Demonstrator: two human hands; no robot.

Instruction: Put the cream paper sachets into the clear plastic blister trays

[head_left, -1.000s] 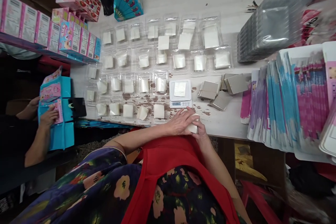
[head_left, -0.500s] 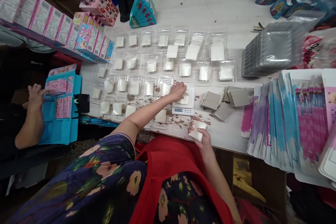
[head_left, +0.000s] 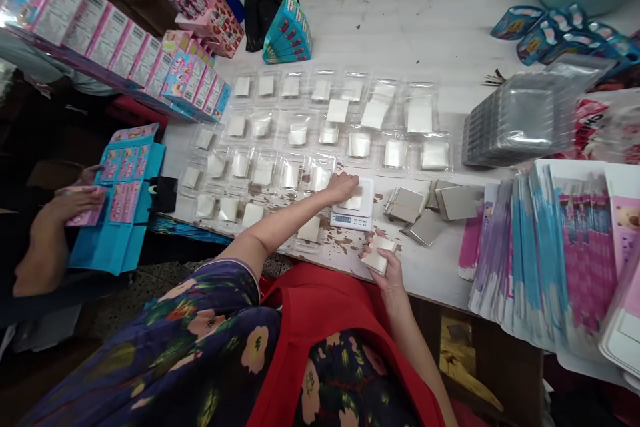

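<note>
White stack leans in the right hand as another sits on the scale

White stack [head_left: 379, 255] of flat, squarish pieces: the right hand [head_left: 384, 259] has hold of it, thumb over the upper face and fingers curled around the sides, just above the near edge of the worktop [head_left: 380, 20]. It is too nearly square to tell a long axis; its side edges slant away from the body and to the right, and the broad face is turned upward.

A second white stack [head_left: 355, 201] lies flat on the scale [head_left: 367, 197], partly covered. The left hand [head_left: 344, 188] reaches over it with bent fingers at its far left part — whether they grip it or only touch, I cannot tell. The scale runs lengthwise away from the body, its display [head_left: 343, 219] at the near end.

Grey squares [head_left: 407, 205] lie loose to the right of the scale, pointing several ways. Clear trays [head_left: 435, 107] holding white pieces stand in rows beyond it and to the left.
</note>
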